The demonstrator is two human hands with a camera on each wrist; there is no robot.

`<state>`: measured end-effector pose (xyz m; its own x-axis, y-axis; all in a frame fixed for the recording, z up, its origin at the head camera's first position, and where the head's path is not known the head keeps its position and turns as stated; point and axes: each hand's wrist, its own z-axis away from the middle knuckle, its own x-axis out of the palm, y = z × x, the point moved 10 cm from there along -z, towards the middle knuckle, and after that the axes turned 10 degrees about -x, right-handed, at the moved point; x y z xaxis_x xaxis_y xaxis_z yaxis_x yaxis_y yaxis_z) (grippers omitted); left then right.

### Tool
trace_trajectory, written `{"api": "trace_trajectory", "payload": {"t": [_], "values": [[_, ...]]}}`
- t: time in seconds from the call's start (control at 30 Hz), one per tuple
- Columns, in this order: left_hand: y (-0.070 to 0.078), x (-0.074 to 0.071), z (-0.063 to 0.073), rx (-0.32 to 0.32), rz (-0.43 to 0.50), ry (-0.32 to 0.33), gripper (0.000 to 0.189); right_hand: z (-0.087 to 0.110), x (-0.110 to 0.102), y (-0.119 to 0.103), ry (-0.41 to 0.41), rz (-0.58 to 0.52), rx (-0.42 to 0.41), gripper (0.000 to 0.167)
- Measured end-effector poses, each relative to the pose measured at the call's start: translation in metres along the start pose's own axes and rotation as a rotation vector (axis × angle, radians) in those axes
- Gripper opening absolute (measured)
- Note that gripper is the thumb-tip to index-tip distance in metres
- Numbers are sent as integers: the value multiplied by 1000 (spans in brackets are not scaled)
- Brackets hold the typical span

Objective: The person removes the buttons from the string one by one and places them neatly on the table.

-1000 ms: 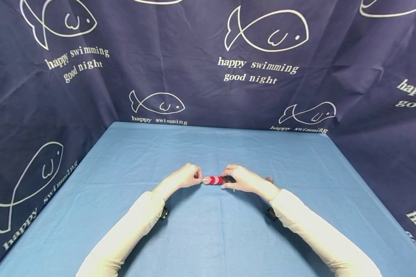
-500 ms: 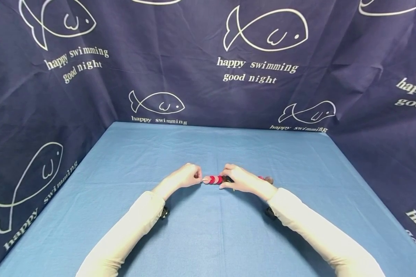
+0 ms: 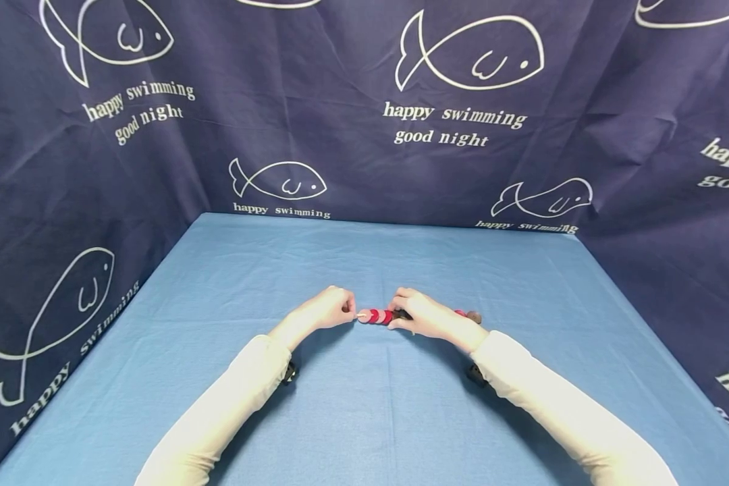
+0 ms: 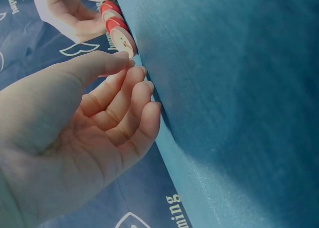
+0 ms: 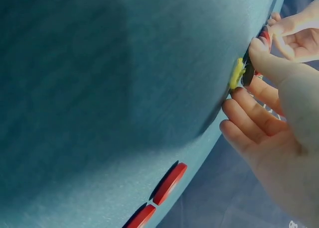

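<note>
A short row of overlapping buttons (image 3: 373, 316), pink and red by turns, lies between the two hands. At its left end, my left hand (image 3: 335, 308) pinches thumb against forefinger right by a pale pink button (image 4: 122, 41); a light cord end shows there in the head view. My right hand (image 3: 422, 314) grips a dark button (image 5: 248, 71) at the row's right end, thumb on the near side. A yellow cord tip (image 5: 237, 73) sticks out beside that dark button. The right fingers partly hide this end of the row.
Two loose red buttons (image 5: 169, 183) lie on the blue cloth (image 3: 340, 405) behind the right hand. A brown round button (image 3: 474, 317) lies just past the right wrist. A dark blue fish-print curtain (image 3: 340, 121) encloses the table.
My right hand has shifted slightly, first left, then a little back. A loose red button beside the brown one has come into sight past the right wrist. My left hand keeps its pinch.
</note>
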<state>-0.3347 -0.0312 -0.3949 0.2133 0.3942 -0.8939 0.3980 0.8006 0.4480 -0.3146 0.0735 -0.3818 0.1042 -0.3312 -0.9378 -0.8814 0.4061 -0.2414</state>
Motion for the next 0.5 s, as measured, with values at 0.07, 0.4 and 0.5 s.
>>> {"api": "trace_trajectory", "payload": {"t": [0.07, 0.4, 0.5], "values": [[0, 0, 0, -4, 3, -2, 12, 0, 0, 1, -3, 3, -2, 21], [-2, -1, 1, -3, 3, 4, 12, 1, -3, 3, -11, -13, 29, 21], [-2, -1, 1, -7, 3, -1, 12, 1, -4, 3, -15, -39, 29, 19]]}}
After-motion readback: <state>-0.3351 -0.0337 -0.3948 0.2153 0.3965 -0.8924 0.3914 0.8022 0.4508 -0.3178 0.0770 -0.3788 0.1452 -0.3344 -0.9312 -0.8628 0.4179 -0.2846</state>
